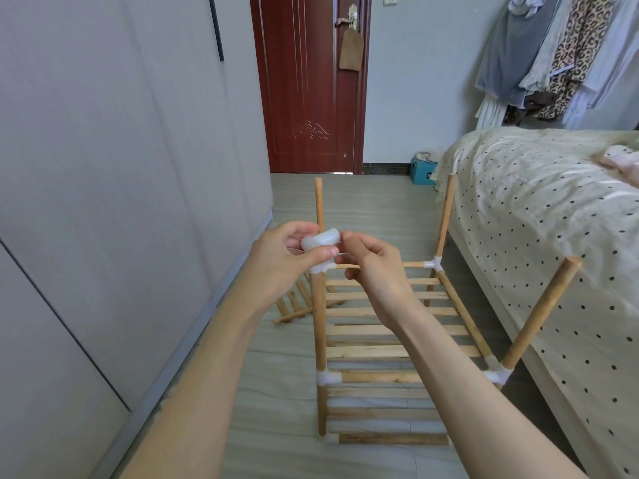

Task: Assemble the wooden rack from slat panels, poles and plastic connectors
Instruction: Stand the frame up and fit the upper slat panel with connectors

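Note:
A partly built wooden rack [390, 350] stands on the floor, two slat tiers joined by white plastic connectors [328, 377]. Three poles rise above its upper tier: far left [318, 202], far right [445, 216] and near right [543, 305]. My left hand [287, 257] pinches a white plastic connector [320, 240] above the rack's far left corner. My right hand [373, 267] is beside it, fingers curled, fingertips at the connector's right side. Whether the right hand grips the connector is unclear.
A loose slat panel [294, 304] lies on the floor left of the rack. A grey wardrobe [121, 167] runs along the left, a dotted bed [539, 236] along the right. A red door [307, 81] and a blue box [422, 171] are behind.

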`<act>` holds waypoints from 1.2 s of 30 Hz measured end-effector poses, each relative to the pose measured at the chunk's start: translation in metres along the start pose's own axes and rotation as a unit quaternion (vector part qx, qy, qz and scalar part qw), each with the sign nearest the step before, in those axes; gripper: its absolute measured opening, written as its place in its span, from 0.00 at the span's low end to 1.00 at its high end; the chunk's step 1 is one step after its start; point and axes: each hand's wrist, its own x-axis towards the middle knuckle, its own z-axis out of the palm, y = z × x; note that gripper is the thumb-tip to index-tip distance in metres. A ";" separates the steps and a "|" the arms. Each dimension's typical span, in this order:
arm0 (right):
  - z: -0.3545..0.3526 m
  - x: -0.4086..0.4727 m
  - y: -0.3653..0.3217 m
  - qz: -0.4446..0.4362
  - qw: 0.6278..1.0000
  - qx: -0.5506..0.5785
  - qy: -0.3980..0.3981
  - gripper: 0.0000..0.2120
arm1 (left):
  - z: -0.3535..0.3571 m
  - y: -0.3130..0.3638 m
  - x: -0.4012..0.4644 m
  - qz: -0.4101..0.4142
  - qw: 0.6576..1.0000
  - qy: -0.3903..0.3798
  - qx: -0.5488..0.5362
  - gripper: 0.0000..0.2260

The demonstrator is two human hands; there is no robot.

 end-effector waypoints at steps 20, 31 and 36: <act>-0.001 -0.012 0.004 -0.043 0.993 -0.102 -0.047 0.14 | 0.000 -0.024 -0.001 -0.009 0.996 -0.012 -0.083 0.11; -0.002 -0.018 0.008 -0.096 0.981 -0.167 -0.032 0.23 | -0.006 -0.022 -0.002 0.000 0.996 -0.043 -0.081 0.11; -0.004 -0.015 0.006 -0.125 0.964 -0.230 -0.053 0.21 | -0.005 -0.025 -0.001 -0.012 0.996 -0.039 -0.080 0.09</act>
